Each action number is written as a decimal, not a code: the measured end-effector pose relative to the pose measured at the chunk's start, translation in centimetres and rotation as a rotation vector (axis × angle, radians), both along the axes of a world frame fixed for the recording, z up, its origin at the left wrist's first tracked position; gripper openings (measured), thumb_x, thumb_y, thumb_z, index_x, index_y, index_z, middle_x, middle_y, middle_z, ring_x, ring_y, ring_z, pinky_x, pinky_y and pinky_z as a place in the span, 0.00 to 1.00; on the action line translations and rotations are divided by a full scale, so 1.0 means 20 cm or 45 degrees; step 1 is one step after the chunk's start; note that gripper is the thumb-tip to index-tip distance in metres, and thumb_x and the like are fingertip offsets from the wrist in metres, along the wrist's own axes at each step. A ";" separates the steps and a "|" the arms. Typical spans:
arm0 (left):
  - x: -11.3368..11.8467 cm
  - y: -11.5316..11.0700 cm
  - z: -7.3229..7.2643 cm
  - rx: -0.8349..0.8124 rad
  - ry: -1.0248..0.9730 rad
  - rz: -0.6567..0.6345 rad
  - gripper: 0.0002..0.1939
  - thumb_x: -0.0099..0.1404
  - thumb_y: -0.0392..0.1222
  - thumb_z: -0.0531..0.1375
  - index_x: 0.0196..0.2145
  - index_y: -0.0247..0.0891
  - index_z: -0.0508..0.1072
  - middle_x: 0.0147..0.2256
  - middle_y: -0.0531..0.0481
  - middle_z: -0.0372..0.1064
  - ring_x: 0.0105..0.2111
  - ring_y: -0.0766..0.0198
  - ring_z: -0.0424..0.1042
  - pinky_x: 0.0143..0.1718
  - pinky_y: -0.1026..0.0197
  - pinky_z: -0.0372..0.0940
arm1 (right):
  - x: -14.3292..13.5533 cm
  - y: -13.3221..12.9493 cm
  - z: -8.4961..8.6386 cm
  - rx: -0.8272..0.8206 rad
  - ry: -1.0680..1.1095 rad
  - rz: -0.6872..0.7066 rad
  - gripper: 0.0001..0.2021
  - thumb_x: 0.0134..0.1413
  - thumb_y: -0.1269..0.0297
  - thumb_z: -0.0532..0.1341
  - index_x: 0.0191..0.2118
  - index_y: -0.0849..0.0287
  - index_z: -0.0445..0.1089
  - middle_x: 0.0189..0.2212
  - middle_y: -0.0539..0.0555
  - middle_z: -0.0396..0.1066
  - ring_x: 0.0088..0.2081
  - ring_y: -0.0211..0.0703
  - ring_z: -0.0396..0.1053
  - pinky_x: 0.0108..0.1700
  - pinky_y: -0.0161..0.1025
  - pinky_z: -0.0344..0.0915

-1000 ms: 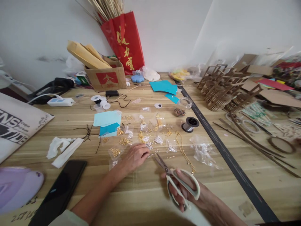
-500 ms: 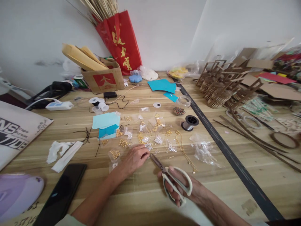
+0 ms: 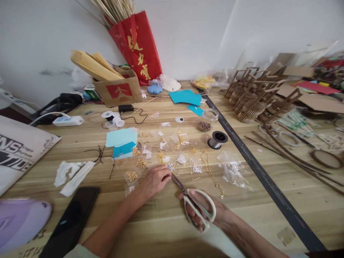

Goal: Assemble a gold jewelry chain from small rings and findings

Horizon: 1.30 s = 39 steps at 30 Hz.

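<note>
My right hand (image 3: 197,211) grips a pair of scissors (image 3: 200,208) by its pale handles, thumb in one loop and fingers in the other. The dark blades point up and left, their tips close to the fingertips of my left hand (image 3: 158,179). Those left fingers are pinched together above the table, and what they hold is too small to make out. Just beyond them lie silver findings (image 3: 170,166) and a small bag of silver pieces (image 3: 181,159). Gold findings (image 3: 141,163) sit to the left of them. A gold chain (image 3: 208,166) lies right of the scissors.
A spool of wire (image 3: 217,139) and a dish of beads (image 3: 204,126) stand farther back. Crumpled plastic bags (image 3: 233,170) lie at right, before a dark strip (image 3: 258,172). Small woven baskets (image 3: 249,104) crowd the back right. A phone (image 3: 71,222) lies front left.
My right hand and the scissors have shifted slightly left and up, bringing the blades nearer my left fingertips, and the handles look closer together. My left hand has barely moved.
</note>
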<state>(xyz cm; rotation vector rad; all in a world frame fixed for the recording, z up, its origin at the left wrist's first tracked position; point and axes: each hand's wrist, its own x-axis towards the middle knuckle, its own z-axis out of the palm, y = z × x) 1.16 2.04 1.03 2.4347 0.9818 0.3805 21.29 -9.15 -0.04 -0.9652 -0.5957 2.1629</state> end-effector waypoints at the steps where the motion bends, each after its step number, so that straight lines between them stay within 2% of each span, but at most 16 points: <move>1: 0.00 0.00 0.00 0.000 -0.001 0.001 0.08 0.66 0.34 0.56 0.30 0.37 0.74 0.31 0.51 0.71 0.33 0.63 0.69 0.36 0.63 0.62 | 0.00 0.00 0.00 0.007 -0.007 -0.003 0.26 0.53 0.43 0.60 0.45 0.63 0.69 0.21 0.48 0.66 0.16 0.32 0.63 0.16 0.30 0.65; 7: 0.01 0.00 0.01 -0.005 0.030 0.003 0.09 0.66 0.35 0.56 0.30 0.37 0.74 0.30 0.51 0.71 0.32 0.63 0.69 0.36 0.63 0.61 | -0.01 0.01 0.01 0.023 -0.038 0.012 0.26 0.54 0.44 0.60 0.45 0.65 0.68 0.20 0.48 0.65 0.15 0.32 0.63 0.15 0.29 0.63; 20: 0.00 0.00 0.02 0.018 0.022 -0.015 0.10 0.66 0.35 0.56 0.29 0.37 0.74 0.29 0.51 0.70 0.31 0.64 0.68 0.35 0.64 0.61 | 0.00 0.02 -0.02 0.031 -0.027 0.090 0.27 0.55 0.44 0.59 0.48 0.66 0.66 0.20 0.48 0.64 0.14 0.31 0.61 0.15 0.30 0.63; 26: 0.00 0.00 0.02 0.033 0.015 -0.025 0.10 0.66 0.35 0.56 0.29 0.37 0.74 0.29 0.50 0.70 0.31 0.63 0.68 0.35 0.63 0.61 | -0.01 0.01 -0.04 0.048 -0.010 0.060 0.24 0.56 0.46 0.59 0.43 0.65 0.68 0.19 0.47 0.63 0.14 0.31 0.60 0.15 0.29 0.62; 34: 0.00 0.00 0.02 0.016 -0.007 -0.016 0.09 0.66 0.35 0.56 0.29 0.36 0.75 0.29 0.50 0.71 0.31 0.64 0.68 0.35 0.63 0.61 | -0.01 -0.01 -0.04 0.028 -0.041 -0.002 0.23 0.55 0.47 0.60 0.44 0.65 0.68 0.18 0.46 0.63 0.13 0.30 0.59 0.13 0.29 0.62; 36: 0.00 0.00 0.03 -0.003 -0.035 -0.005 0.09 0.65 0.34 0.56 0.29 0.37 0.75 0.29 0.50 0.71 0.31 0.64 0.68 0.35 0.63 0.61 | 0.00 -0.01 -0.03 0.062 -0.070 0.000 0.24 0.54 0.46 0.61 0.42 0.65 0.68 0.18 0.47 0.63 0.13 0.31 0.60 0.13 0.29 0.61; 39: 0.00 0.01 0.04 -0.004 -0.110 0.050 0.09 0.65 0.36 0.56 0.28 0.37 0.74 0.27 0.51 0.71 0.29 0.65 0.67 0.33 0.64 0.61 | 0.02 -0.02 0.02 0.145 -0.141 0.069 0.25 0.54 0.42 0.58 0.33 0.65 0.68 0.17 0.47 0.63 0.13 0.32 0.61 0.13 0.28 0.59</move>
